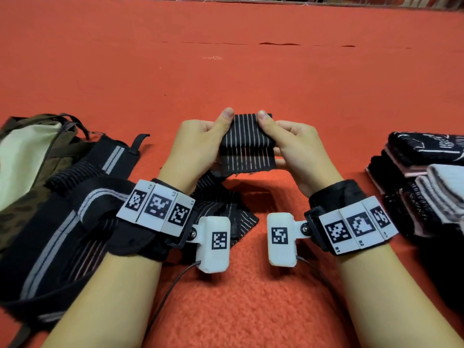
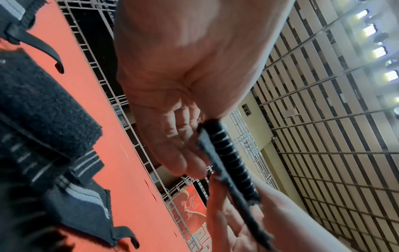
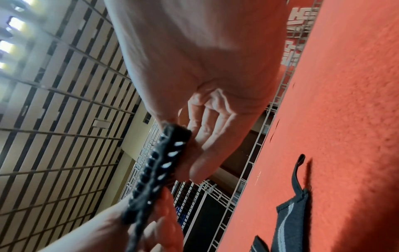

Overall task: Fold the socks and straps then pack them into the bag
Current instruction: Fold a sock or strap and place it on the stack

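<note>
Both hands were folding a black elastic strap with thin pale stripes (image 1: 247,144), held above the orange carpeted surface (image 1: 251,71).

The left hand (image 1: 198,144) and right hand (image 1: 298,146) each pinched a side, thumbs on top. Next, probably finish rolling its trailing tail, then reach left to the camouflage drawstring bag (image 1: 27,156).
</note>
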A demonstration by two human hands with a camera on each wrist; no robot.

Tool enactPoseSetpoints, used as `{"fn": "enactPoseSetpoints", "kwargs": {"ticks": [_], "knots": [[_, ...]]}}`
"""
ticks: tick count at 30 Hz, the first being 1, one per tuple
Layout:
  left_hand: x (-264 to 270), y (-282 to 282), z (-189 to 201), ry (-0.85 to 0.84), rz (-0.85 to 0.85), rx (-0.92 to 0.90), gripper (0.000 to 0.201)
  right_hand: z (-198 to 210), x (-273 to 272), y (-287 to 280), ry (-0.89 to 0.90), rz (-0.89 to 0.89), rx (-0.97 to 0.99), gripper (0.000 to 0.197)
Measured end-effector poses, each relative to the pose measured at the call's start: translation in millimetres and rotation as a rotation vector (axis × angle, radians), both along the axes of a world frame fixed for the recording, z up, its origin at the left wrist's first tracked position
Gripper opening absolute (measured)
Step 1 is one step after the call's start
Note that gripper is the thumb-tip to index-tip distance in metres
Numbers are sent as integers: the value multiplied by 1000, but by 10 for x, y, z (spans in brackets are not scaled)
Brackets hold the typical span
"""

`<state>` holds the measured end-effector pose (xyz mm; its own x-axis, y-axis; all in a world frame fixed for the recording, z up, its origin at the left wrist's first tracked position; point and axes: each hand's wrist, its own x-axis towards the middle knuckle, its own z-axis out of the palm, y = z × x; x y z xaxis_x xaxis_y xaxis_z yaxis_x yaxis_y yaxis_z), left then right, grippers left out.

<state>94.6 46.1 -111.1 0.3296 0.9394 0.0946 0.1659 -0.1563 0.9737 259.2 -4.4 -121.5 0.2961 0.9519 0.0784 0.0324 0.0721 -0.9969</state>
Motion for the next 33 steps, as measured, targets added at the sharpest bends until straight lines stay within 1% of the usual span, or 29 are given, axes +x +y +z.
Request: {"fn": "enactPoseSetpoints", "kwargs": {"ticks": [2, 3, 6, 7, 9, 11, 12, 15, 16, 17, 19, 21, 23, 24, 27, 30, 31, 33], "knots": [[10, 5, -18, 13, 10, 28, 90, -6, -6, 5, -5, 4, -20, 48], [8, 12, -27, 22, 25, 47, 94, 3, -8, -3, 19, 35, -35, 48], [-20, 58, -50, 82, 89, 120, 100, 47, -6, -49, 118, 192, -35, 39], [-26, 64, -48, 90, 105, 124, 102, 54, 6, -61, 112, 212, -17, 38], [-34, 52, -34, 81, 118, 119, 102, 63, 13, -81, 72, 197, 8, 38], [-20, 13, -4, 67, 113, 96, 90, 66, 5, -92, 64, 167, 15, 37], [-4, 4, 2, 41, 103, 70, 79, 64, 7, -91, 69, 153, 15, 38], [23, -28, 29, -60, 41, -19, 36, 64, 33, -81, 42, 137, 6, 38], [15, -23, 30, -73, 27, -16, 28, 57, 49, -72, 30, 151, 2, 36], [5, -8, 17, -78, 22, -2, 24, 53, 56, -69, 32, 174, 0, 34], [12, 24, -16, -51, 43, 65, 29, 41, 55, -65, 58, 199, -2, 30], [56, 49, -39, 59, 84, 185, 35, 29, 33, -60, 53, 158, -8, 27], [110, 25, -32, 161, 130, 283, 33, 4, 12, -52, 22, 116, -10, 27], [125, 21, -32, 178, 144, 309, 33, -10, 9, -46, 18, 111, -11, 27], [108, 28, -60, 149, 147, 324, 37, -17, 27, -40, 46, 149, -15, 28], [55, 17, -46, 83, 114, 287, 40, 4, 67, -51, 113, 236, 16, 26], [47, -11, -17, 43, 93, 232, 47, 3, 80, -46, 135, 230, 50, 27], [46, -67, 48, -52, 6, -8, 66, -10, 110, -27, 127, 169, 118, 27]]}}
